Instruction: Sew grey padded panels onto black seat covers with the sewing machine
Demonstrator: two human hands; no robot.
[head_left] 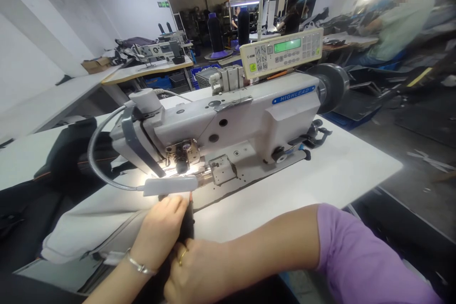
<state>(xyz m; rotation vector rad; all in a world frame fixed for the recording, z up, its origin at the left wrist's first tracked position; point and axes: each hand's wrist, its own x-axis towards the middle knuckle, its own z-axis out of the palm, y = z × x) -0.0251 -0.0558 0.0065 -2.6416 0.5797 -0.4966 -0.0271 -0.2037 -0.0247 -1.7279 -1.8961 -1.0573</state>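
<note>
Garment workshop, industrial sewing machine (pixel 228 123), seemingly thread cones (pixel 215 33)

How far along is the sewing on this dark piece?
Done: cannot tell; no finished seam shows. In hand: left hand and right hand pinch a narrow black fabric strip just before the white sewing machine needle area. Left: the strip's length under the hands.

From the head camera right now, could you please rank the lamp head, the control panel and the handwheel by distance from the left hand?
1. Lamp head: just above the left hand, almost touching its fingers.
2. Control panel: on top of the sewing machine, up and to the right.
3. Handwheel: at the machine's far right end.
</note>
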